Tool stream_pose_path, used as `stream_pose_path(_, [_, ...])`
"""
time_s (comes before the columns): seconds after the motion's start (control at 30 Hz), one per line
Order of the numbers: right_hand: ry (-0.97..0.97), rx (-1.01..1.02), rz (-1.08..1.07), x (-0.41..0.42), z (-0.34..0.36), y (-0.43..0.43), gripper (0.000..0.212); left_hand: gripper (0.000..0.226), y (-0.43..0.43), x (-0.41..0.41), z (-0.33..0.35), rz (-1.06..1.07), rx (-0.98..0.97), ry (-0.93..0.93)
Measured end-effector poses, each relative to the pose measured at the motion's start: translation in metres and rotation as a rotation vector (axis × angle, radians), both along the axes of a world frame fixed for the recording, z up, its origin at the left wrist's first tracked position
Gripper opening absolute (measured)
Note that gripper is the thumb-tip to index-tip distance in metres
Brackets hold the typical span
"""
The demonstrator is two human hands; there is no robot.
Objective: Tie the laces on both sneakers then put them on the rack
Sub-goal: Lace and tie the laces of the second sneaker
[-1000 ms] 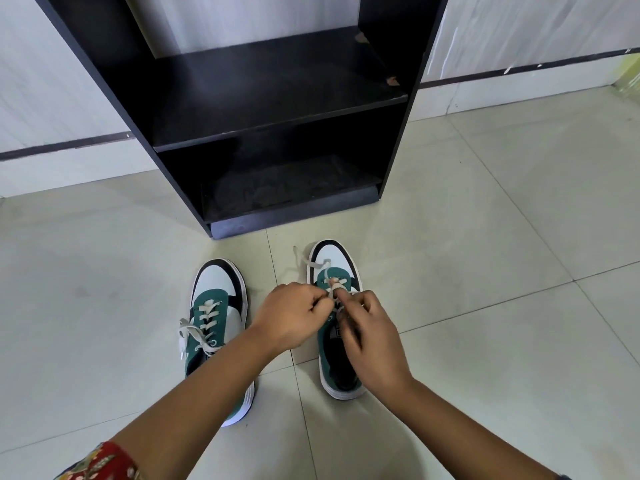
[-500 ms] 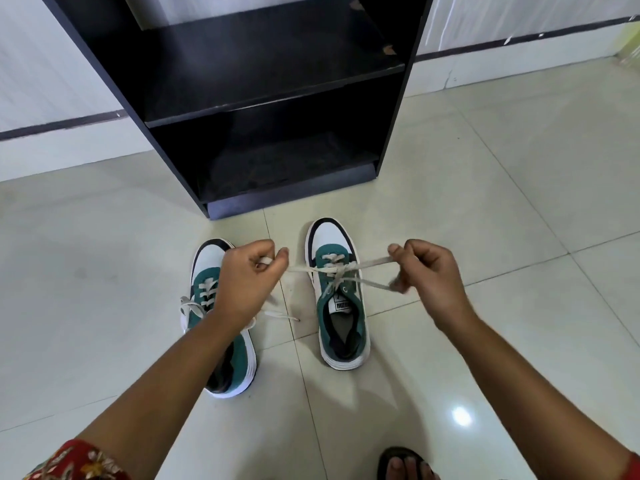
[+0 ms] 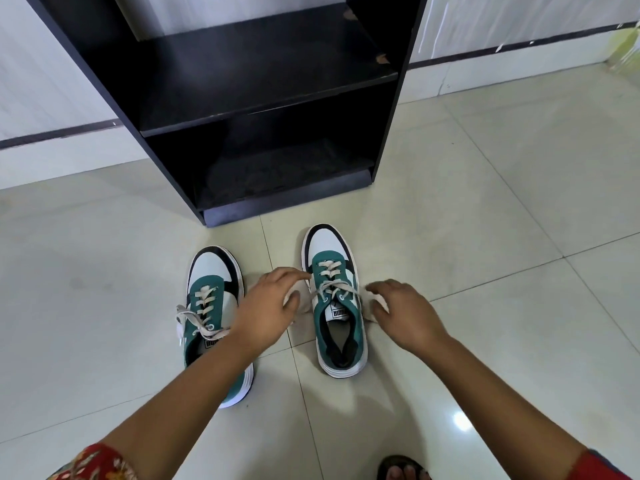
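Two green, white and black sneakers stand on the tile floor, toes toward the black rack (image 3: 398, 109). The left sneaker (image 3: 214, 271) has loose pale laces hanging over its left side, and my left forearm crosses its heel. On the right sneaker (image 3: 329, 244) the laces cross at the tongue. My left hand (image 3: 266, 313) hovers at that shoe's left side and my right hand (image 3: 405, 313) at its right side. Both have their fingers spread and curved. Blurred pale lace ends lie under each palm, and no grip on them shows.
The rack has two bare dark shelves, the lower shelf (image 3: 284, 174) just above floor level. A sandalled foot (image 3: 401, 469) shows at the bottom edge. A pale green object (image 3: 627, 50) sits by the wall at the far right.
The hands pulled the right sneaker's laces out taut to both sides, then came down beside the shoe with fingers apart. The laces have gone slack.
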State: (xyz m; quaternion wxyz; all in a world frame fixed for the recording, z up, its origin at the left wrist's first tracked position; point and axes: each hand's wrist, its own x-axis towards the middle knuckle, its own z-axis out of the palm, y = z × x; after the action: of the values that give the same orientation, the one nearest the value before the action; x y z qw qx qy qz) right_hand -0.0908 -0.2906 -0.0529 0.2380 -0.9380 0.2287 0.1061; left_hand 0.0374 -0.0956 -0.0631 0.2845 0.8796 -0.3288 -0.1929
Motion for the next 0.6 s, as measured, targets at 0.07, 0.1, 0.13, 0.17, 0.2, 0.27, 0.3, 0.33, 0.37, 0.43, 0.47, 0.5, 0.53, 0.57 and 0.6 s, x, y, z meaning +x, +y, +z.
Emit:
stream_pose_path(0.07, [-0.132,0.053,0.020,0.014,0.006,0.013,0.029,0.030,-0.009,-0.004,-0.002,-0.008,-0.078,0.069])
stream_pose_path(0.1, [-0.145,0.033,0.031,0.019,0.007,0.017,0.026,0.025,-0.013,-0.007,-0.005,-0.011,-0.093,0.062])
stream_pose_path(0.13, [-0.155,0.012,0.032,0.022,0.009,0.019,0.023,0.018,-0.016,-0.009,-0.006,-0.007,-0.094,0.037])
stream_pose_path(0.17, [-0.158,0.013,0.025,0.023,0.011,0.019,0.021,0.011,-0.018,-0.011,-0.006,-0.005,-0.093,0.001])
stream_pose_path(0.2, [-0.160,0.037,0.014,0.021,0.013,0.016,0.022,0.008,-0.019,-0.013,-0.005,-0.009,-0.089,-0.048])
stream_pose_path(0.27, [-0.133,0.118,-0.028,0.015,0.017,0.008,0.025,0.005,-0.017,-0.014,0.000,-0.013,-0.080,-0.184])
stream_pose_path(0.3, [-0.106,0.161,-0.068,0.012,0.018,0.003,0.025,0.004,-0.013,-0.014,0.000,-0.012,-0.068,-0.265])
stream_pose_path(0.33, [-0.080,0.198,-0.118,0.008,0.018,-0.004,0.025,0.004,-0.010,-0.012,0.000,-0.011,-0.043,-0.342])
stream_pose_path(0.37, [-0.055,0.227,-0.170,0.006,0.016,-0.009,0.026,0.005,-0.005,-0.011,-0.002,-0.014,-0.010,-0.392])
stream_pose_path(0.43, [-0.007,0.260,-0.229,0.001,0.010,-0.013,0.029,0.004,0.004,-0.007,-0.008,-0.020,0.046,-0.403])
stream_pose_path(0.47, [0.015,0.272,-0.236,-0.001,0.006,-0.011,0.029,0.006,0.007,-0.007,-0.012,-0.023,0.071,-0.392])
stream_pose_path(0.5, [0.034,0.286,-0.239,-0.001,0.001,-0.009,0.028,0.009,0.009,-0.007,-0.015,-0.030,0.097,-0.387])
stream_pose_path(0.53, [0.042,0.304,-0.243,-0.001,-0.003,-0.006,0.027,0.012,0.010,-0.008,-0.018,-0.033,0.119,-0.384])
stream_pose_path(0.57, [0.041,0.330,-0.253,-0.001,-0.006,-0.004,0.026,0.014,0.011,-0.008,-0.019,-0.030,0.132,-0.383])
stream_pose_path(0.6, [0.032,0.364,-0.268,0.000,-0.009,-0.004,0.026,0.014,0.012,-0.008,-0.020,-0.030,0.137,-0.384])
